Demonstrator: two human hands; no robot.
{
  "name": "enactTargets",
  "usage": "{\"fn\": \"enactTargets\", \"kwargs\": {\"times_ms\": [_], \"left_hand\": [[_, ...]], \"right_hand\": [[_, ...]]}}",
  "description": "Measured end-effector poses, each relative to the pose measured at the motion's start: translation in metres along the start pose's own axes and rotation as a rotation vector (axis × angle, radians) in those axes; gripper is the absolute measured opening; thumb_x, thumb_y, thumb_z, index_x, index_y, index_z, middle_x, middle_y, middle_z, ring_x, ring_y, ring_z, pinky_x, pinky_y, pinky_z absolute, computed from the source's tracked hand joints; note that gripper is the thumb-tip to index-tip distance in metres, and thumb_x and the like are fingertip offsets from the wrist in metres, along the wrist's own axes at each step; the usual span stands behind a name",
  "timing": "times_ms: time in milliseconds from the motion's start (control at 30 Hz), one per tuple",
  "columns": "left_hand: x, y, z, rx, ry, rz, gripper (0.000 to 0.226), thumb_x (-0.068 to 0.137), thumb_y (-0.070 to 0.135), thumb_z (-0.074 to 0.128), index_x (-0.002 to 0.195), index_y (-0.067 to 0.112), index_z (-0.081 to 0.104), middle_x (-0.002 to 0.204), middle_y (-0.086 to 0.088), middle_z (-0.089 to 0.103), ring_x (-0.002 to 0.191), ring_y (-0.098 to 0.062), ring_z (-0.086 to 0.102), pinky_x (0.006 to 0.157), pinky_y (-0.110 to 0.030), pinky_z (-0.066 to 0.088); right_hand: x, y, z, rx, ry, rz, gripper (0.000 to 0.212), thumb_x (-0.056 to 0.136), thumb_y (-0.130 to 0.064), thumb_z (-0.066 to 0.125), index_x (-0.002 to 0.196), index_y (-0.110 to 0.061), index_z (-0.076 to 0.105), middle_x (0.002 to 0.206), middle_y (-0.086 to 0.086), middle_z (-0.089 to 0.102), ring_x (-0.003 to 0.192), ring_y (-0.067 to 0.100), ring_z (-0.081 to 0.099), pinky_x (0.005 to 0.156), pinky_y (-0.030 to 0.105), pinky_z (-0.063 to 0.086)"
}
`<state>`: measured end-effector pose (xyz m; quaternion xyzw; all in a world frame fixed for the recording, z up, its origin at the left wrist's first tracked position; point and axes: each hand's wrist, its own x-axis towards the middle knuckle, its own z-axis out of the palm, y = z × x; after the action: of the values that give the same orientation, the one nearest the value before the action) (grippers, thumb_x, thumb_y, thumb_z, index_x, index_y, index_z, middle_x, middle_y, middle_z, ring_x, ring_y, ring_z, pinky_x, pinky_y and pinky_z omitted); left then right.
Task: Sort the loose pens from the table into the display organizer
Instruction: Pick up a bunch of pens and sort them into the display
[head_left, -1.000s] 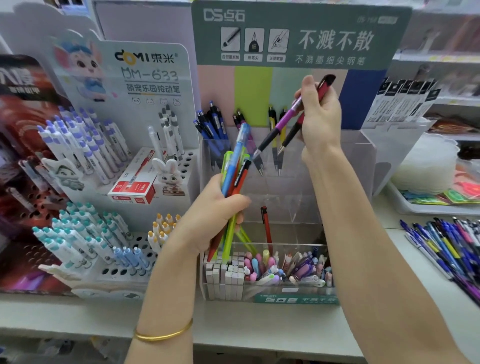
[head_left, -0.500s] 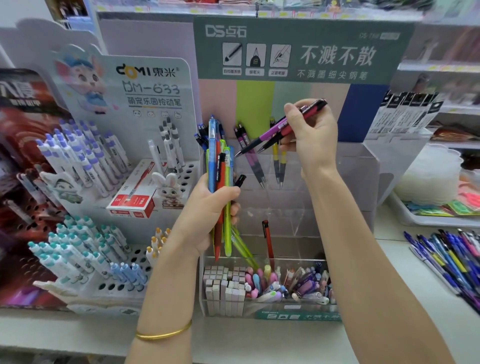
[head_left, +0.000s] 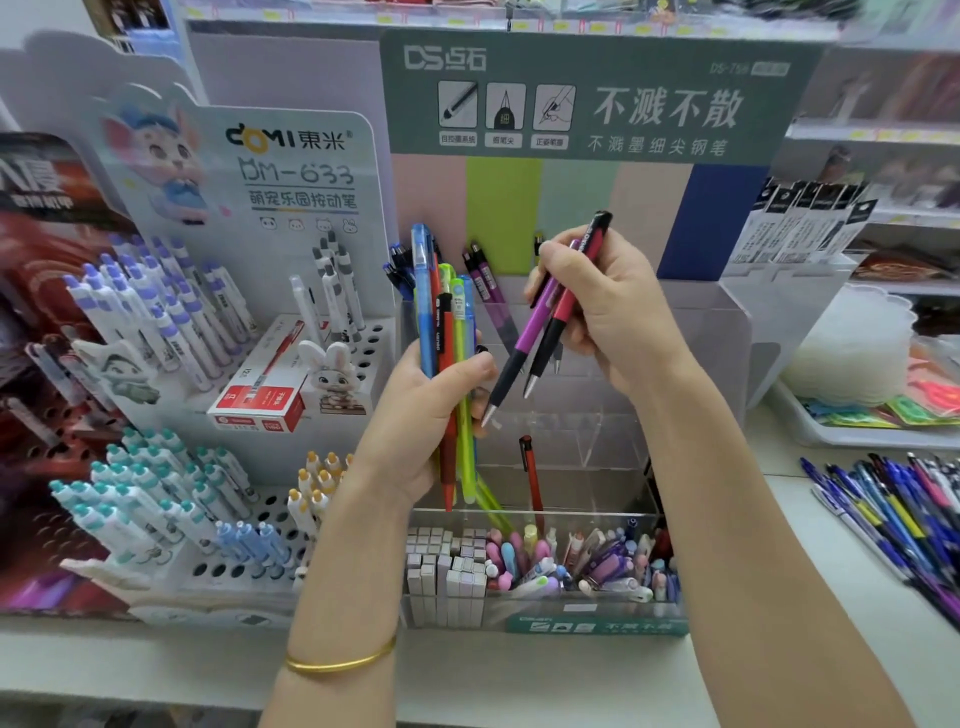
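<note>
My left hand (head_left: 431, 410) grips an upright bunch of pens (head_left: 447, 332), blue, orange, red and lime green, in front of the clear display organizer (head_left: 701, 353). My right hand (head_left: 608, 312) holds a purple pen (head_left: 524, 338) and a red pen (head_left: 563, 312) together, tips slanting down-left over the organizer's middle. A single red pen (head_left: 531, 475) stands in a lower compartment, with green pens (head_left: 491, 501) beside it. Purple pens (head_left: 485, 280) and blue pens (head_left: 400, 267) sit in the upper row. Loose pens (head_left: 904, 514) lie on the table at right.
A white holed pen stand (head_left: 228, 566) with several capped pens and a red box (head_left: 257, 400) fills the left. The organizer's front tray (head_left: 597, 623) holds erasers and small items. A white tray (head_left: 841, 431) with a lidded plastic tub sits at right.
My right hand has come down and tipped the purple and red pens from near level to pointing steeply down-left. My left hand's bunch stays upright in much the same spot.
</note>
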<state>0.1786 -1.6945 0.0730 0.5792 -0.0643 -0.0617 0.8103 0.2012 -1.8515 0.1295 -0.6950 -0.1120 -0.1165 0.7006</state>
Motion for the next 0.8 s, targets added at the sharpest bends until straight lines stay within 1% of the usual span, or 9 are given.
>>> {"fn": "enactTargets", "kwargs": {"times_ms": [67,200,300,367,433,567,667,733,800], "left_hand": [[-0.002,-0.001,0.002,-0.036,-0.04,-0.013,0.017,0.093,0.011,0.058,0.109,0.011,0.051,0.077,-0.003,0.059,0.057,-0.011,0.052,0.052,-0.027,0.046],[-0.004,-0.004,-0.001,-0.117,-0.156,-0.021,0.032,0.089,0.014,0.064,0.117,0.01,0.048,0.078,-0.003,0.058,0.061,-0.012,0.054,0.05,-0.025,0.046],[-0.005,-0.006,-0.005,-0.107,-0.206,0.018,0.036,0.083,0.014,0.064,0.116,0.01,0.049,0.077,-0.001,0.059,0.067,-0.014,0.056,0.054,-0.026,0.047],[-0.007,-0.009,-0.006,-0.077,-0.209,0.049,0.034,0.083,0.014,0.064,0.114,0.009,0.051,0.077,-0.001,0.059,0.068,-0.014,0.057,0.057,-0.027,0.048],[-0.008,-0.011,-0.006,-0.086,-0.197,0.059,0.031,0.083,0.014,0.063,0.112,0.008,0.052,0.076,-0.001,0.059,0.066,-0.013,0.057,0.056,-0.026,0.048],[-0.011,-0.014,-0.003,-0.083,-0.172,0.064,0.029,0.082,0.017,0.064,0.107,0.008,0.054,0.076,-0.001,0.057,0.061,-0.011,0.055,0.053,-0.024,0.047],[-0.012,-0.015,0.0,-0.093,-0.169,0.054,0.033,0.079,0.017,0.066,0.109,0.008,0.054,0.078,-0.002,0.059,0.064,-0.012,0.056,0.052,-0.025,0.048],[-0.014,-0.015,0.001,-0.102,-0.162,0.045,0.037,0.079,0.015,0.067,0.112,0.007,0.053,0.081,-0.003,0.06,0.067,-0.013,0.057,0.052,-0.026,0.05],[-0.016,-0.013,0.002,-0.084,-0.154,0.039,0.039,0.08,0.016,0.071,0.115,0.009,0.054,0.086,-0.004,0.062,0.072,-0.015,0.059,0.054,-0.026,0.051]], "right_hand": [[-0.004,-0.001,0.006,0.03,-0.047,0.026,0.01,0.099,-0.013,0.046,0.09,-0.013,0.044,0.071,0.01,0.065,0.036,0.008,0.043,0.034,0.017,0.03],[-0.007,0.005,0.013,-0.035,-0.05,0.013,0.011,0.1,-0.015,0.046,0.089,-0.016,0.042,0.061,0.004,0.059,0.044,0.011,0.047,0.043,0.02,0.038],[-0.011,0.011,0.017,-0.142,-0.067,-0.005,0.01,0.1,-0.019,0.047,0.09,-0.017,0.044,0.063,0.001,0.054,0.047,0.003,0.047,0.045,0.01,0.037],[-0.015,0.014,0.019,-0.183,-0.083,-0.004,0.012,0.099,-0.021,0.048,0.089,-0.018,0.045,0.066,0.001,0.052,0.05,0.001,0.046,0.047,0.01,0.038],[-0.018,0.019,0.022,-0.243,-0.063,-0.028,0.018,0.098,-0.029,0.051,0.087,-0.016,0.046,0.068,0.005,0.054,0.055,0.007,0.048,0.053,0.018,0.043],[-0.023,0.027,0.033,-0.458,0.118,-0.08,0.05,0.091,-0.053,0.047,0.088,-0.003,0.049,0.071,0.014,0.06,0.065,0.029,0.056,0.067,0.043,0.051],[-0.026,0.027,0.04,-0.558,0.19,-0.098,0.048,0.093,-0.057,0.035,0.079,-0.013,0.049,0.062,-0.007,0.052,0.059,0.013,0.051,0.061,0.04,0.047],[-0.028,0.028,0.043,-0.574,0.206,-0.117,0.048,0.091,-0.058,0.028,0.075,-0.017,0.046,0.059,-0.009,0.047,0.056,0.007,0.046,0.059,0.034,0.042],[-0.03,0.03,0.043,-0.539,0.2,-0.138,0.05,0.092,-0.056,0.027,0.077,-0.013,0.046,0.06,-0.005,0.049,0.057,0.012,0.049,0.061,0.04,0.047]]}}
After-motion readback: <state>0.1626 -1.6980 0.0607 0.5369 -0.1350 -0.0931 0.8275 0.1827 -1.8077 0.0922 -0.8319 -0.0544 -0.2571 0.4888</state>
